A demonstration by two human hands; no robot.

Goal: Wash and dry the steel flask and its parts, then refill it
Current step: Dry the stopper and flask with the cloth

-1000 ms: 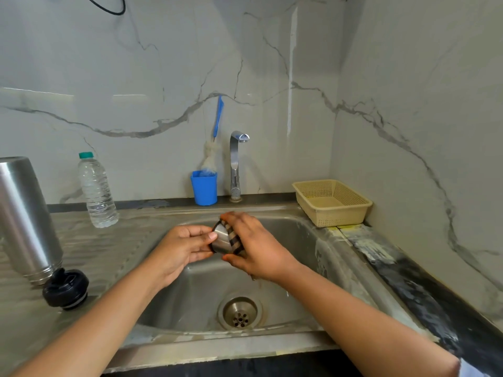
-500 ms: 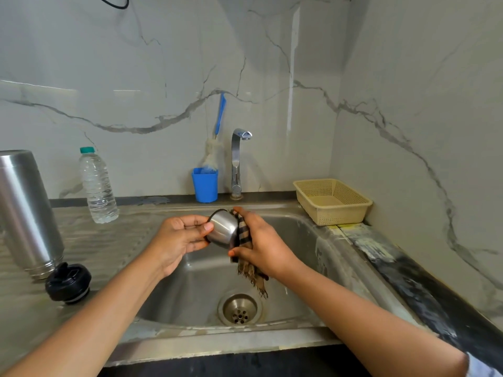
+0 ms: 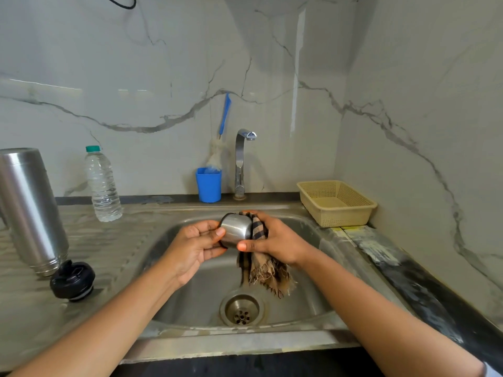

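You hold the flask's small steel cup over the middle of the sink, above the drain. Your left hand grips it, fingers and thumb curled round its left end. Your right hand grips a checked, fringed cloth bunched against the cup's right side, thumb pressed under the cup, with the cloth's loose end hanging down towards the drain. The cup looks light, rigid and smooth, and is probably slippery if damp, so hold it by the rim and base rather than the polished wall. The cloth is soft and limp. To the left of the sink, on the ribbed steel drainboard, the steel flask stands upside down. It likely weighs much more than the cup, so take it round the middle. Its black stopper sits just beside it, nearer you. Further back on that side stands a plastic water bottle. Behind the sink are a tap, a blue cup and a brush. At the sink's right rear corner sits a beige basket. Veined marble walls enclose the corner.
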